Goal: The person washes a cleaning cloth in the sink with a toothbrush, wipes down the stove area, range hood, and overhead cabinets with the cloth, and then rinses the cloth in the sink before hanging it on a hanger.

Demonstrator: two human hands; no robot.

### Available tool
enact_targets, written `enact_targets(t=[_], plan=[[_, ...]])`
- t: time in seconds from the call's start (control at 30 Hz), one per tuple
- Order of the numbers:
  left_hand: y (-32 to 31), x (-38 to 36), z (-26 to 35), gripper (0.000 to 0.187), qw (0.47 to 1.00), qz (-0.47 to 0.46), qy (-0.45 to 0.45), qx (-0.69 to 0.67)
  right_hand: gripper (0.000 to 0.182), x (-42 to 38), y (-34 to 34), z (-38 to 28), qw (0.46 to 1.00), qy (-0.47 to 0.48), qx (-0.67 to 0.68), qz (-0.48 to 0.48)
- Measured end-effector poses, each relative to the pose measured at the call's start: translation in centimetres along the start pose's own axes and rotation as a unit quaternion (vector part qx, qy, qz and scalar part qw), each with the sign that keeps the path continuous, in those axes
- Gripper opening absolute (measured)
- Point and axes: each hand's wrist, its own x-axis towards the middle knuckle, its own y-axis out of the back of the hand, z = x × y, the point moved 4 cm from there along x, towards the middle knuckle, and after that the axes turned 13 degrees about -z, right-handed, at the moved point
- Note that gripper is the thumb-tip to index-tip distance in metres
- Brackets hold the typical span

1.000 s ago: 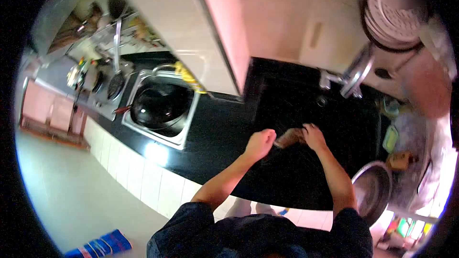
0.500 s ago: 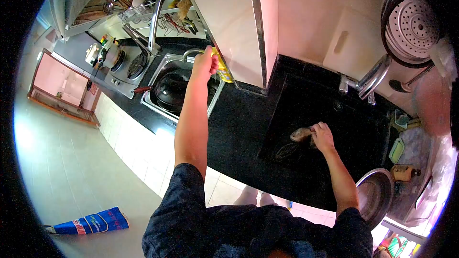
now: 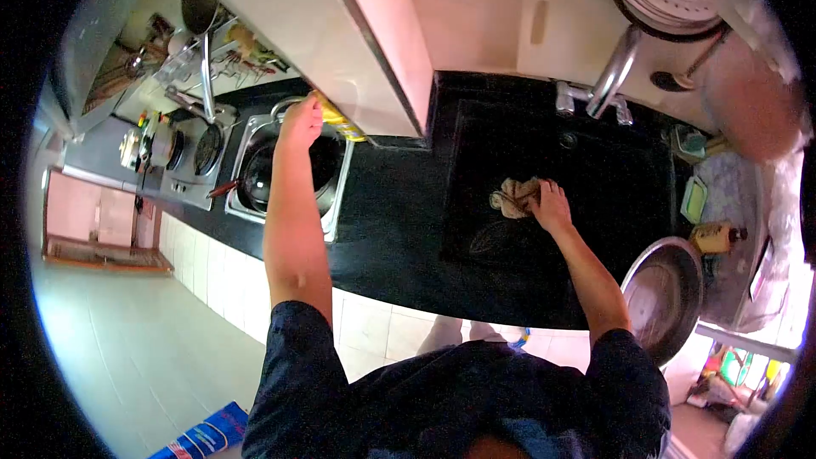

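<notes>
My left hand [image 3: 303, 122] is closed on a yellow packet [image 3: 338, 119] beside the lower corner of the pale cabinet, above the steel sink [image 3: 340, 204]. A black wok [image 3: 257, 177] with a red-brown handle sits in that sink. My right hand [image 3: 551, 205] grips a crumpled brownish cloth [image 3: 512, 197] low over the black basin [image 3: 586, 178]. Its fingertips are partly hidden by the cloth. A faint oval outline lies on the black surface just below the cloth.
A chrome faucet [image 3: 614, 76] stands behind the black basin. A large metal bowl [image 3: 665, 297] is at its right front. The cabinet [image 3: 340, 34] hangs over the counter's back. A stove [image 3: 191, 157] stands left, a bottle [image 3: 716, 238] right.
The view has shifted, so the surroundings sit further left and higher. The cloth in my right hand is more spread and crumpled. My left hand still holds the yellow packet.
</notes>
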Motion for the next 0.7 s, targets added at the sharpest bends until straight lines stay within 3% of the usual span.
enact_targets(t=[0.07,0.2,0.3,0.33,0.47,0.5,0.53,0.57,0.6,0.67,0.7], plan=[[0.0,0.0,0.0,0.029,1.000,0.008,0.003,-0.002,0.049,0.3,-0.7,0.4,0.996,-0.065,0.002,-0.054],[0.5,-0.5,-0.1,0.035,0.998,0.040,-0.029,0.030,0.056,1.5,-1.9,1.1,0.995,-0.016,-0.042,-0.091],[-0.3,-3.3,-2.0,0.039,0.990,0.112,-0.083,0.019,0.056,2.1,-1.9,1.6,0.982,-0.081,0.061,-0.158],[-1.5,-4.8,-3.6,0.039,0.984,0.130,-0.122,0.013,0.053,1.9,-1.8,1.7,0.985,-0.084,0.088,-0.118],[-17.2,-8.5,-13.6,0.025,0.991,-0.084,-0.072,0.078,0.049,3.2,-3.3,2.9,0.982,-0.093,0.087,-0.137],[-21.6,-6.7,-18.1,0.021,0.977,-0.186,-0.092,0.047,0.047,3.0,-2.8,2.9,0.983,-0.085,0.108,-0.120],[-26.3,-6.5,-21.0,0.018,0.959,-0.273,-0.024,-0.073,0.045,2.7,-1.7,2.5,0.984,-0.075,0.126,-0.104],[-30.6,-6.3,-23.2,0.017,0.975,-0.218,-0.011,-0.028,0.042,2.6,-1.1,2.3,0.984,-0.062,0.143,-0.089],[-33.5,-3.7,-27.3,0.018,0.964,-0.223,-0.100,0.105,0.038,3.0,-1.2,2.9,0.980,-0.070,0.172,-0.065],[-37.6,-2.9,-29.8,0.028,0.855,-0.232,-0.167,0.434,0.031,3.5,-1.6,4.5,0.969,-0.083,0.230,-0.020],[-38.0,-4.4,-31.5,0.038,0.692,-0.184,-0.307,0.628,0.028,3.4,-1.7,4.6,0.964,-0.096,0.247,0.004]])
